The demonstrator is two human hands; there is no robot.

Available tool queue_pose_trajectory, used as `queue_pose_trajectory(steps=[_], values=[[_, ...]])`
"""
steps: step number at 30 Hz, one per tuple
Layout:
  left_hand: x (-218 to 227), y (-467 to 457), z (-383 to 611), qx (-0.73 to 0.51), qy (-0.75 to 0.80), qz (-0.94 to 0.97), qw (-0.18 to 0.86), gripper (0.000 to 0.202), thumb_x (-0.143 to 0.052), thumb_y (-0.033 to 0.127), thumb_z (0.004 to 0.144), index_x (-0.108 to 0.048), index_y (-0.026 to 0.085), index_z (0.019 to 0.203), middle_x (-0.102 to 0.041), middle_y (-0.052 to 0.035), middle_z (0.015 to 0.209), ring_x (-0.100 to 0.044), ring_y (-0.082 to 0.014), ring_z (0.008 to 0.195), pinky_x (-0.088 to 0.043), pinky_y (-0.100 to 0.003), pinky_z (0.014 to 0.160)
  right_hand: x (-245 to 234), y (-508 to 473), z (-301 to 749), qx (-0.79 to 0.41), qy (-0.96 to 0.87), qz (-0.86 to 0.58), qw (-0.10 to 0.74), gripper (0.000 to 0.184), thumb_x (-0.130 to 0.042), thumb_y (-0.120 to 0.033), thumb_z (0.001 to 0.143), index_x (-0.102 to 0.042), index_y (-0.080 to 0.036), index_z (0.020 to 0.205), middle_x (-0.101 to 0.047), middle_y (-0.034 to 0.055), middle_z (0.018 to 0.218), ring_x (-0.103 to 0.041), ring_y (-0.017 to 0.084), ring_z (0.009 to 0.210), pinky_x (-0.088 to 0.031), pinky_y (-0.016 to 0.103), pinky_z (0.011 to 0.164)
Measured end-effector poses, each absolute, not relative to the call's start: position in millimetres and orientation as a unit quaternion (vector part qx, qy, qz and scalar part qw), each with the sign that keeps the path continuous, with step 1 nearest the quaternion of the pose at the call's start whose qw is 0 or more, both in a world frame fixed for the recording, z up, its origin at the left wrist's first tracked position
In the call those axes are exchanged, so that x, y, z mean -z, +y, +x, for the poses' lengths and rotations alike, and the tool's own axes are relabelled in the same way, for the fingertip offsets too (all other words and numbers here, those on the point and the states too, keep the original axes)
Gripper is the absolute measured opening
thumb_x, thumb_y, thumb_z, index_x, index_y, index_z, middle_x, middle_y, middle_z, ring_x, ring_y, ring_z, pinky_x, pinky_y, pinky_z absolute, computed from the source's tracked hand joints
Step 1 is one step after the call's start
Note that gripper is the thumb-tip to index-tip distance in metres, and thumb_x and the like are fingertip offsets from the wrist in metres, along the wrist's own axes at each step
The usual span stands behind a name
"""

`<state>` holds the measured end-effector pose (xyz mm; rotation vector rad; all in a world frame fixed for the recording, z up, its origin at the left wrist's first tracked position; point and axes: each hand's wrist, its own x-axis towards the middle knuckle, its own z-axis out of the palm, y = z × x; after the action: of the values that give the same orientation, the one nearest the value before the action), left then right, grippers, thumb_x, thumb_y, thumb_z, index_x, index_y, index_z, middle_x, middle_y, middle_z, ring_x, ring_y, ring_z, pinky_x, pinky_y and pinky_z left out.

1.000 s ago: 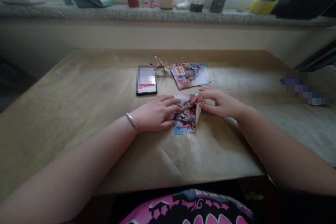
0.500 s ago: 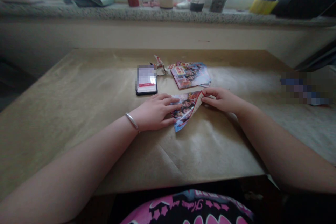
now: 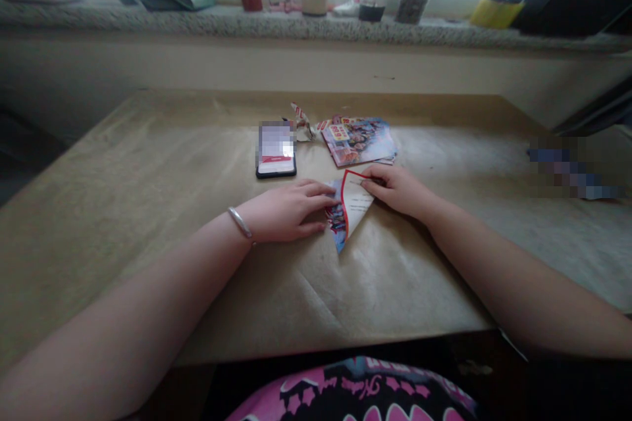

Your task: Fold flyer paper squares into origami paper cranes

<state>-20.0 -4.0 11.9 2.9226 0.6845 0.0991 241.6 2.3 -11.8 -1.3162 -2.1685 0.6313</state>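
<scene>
A glossy printed leaflet (image 3: 356, 207) lies on the table, its right side folded over so the pale back with small text and a red edge faces up. A strip of its colourful picture side still shows on the left. Flat across that left strip rests my left hand (image 3: 291, 210), fingers stretched and apart, a silver bangle at the wrist. My right hand (image 3: 392, 185) grips the folded part at its upper right, the thumb and fingers closed there; the fingertips are partly hidden.
Behind the leaflet sits a stack of similar printed leaflets (image 3: 360, 141), with a crumpled paper piece (image 3: 303, 128) beside it. A phone (image 3: 275, 151) lies to the left of them. Bottles and other items stand on the stone windowsill (image 3: 276, 24). A blurred-out object (image 3: 573, 171) lies far right.
The leaflet's right flap has been brought further over to the left, showing more of its pale back. My right hand moved left with it; my left hand slid slightly left.
</scene>
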Motion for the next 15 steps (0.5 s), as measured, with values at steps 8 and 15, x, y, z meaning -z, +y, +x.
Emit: queue_pose_trajectory(steps=[8,15], values=[[-17.1,2.5,-25.0,-0.031,0.232,0.971,0.058,0.037,-0.050,0.031,0.093,-0.063,0.018,0.125,-0.062,-0.0079,0.131,-0.055,-0.0227,0.120,-0.043,-0.037,0.107,11.7,5.5,240.1,-0.178,-0.833,-0.468,0.235,0.021,-0.049,-0.025,0.087,-0.067,-0.016,0.087,-0.066,0.0073,0.082,-0.058,0.019,0.077,-0.043,0.030,0.072],[-12.5,-4.4,-16.4,-0.014,0.206,0.977,0.060,0.054,-0.049,0.044,0.094,-0.048,0.015,0.141,-0.050,-0.0087,0.145,-0.042,-0.0246,0.136,-0.034,-0.036,0.114,1.6,2.5,247.7,-0.166,-0.841,-0.463,0.226,0.024,-0.048,-0.027,0.089,-0.070,-0.017,0.093,-0.067,0.0077,0.086,-0.059,0.020,0.080,-0.045,0.031,0.074]])
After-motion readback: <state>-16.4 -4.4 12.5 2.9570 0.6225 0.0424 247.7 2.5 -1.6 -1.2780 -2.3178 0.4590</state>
